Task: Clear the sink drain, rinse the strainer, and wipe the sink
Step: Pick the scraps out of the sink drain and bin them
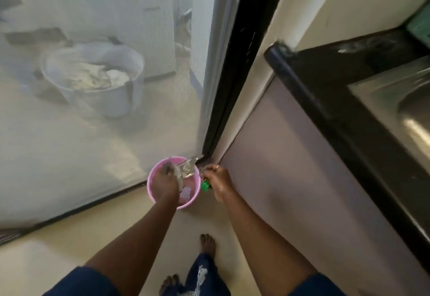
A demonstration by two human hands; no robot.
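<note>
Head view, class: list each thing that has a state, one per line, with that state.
Pink bin: upright on the floor, open, holds rubbish.
Left hand: over the bin, grip shut on something silvery.
Right hand: beside the bin, grip shut on a green item.
Grey bucket: upright behind the screen, full.

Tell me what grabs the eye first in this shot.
The pink bin on the floor in the corner, with both hands over it: the left hand reaches inside among crumpled foil, the right hand holds something green at its rim. Behind the mesh door at upper left sits a pale bucket of rags; the steel sink shows at far right.
</note>
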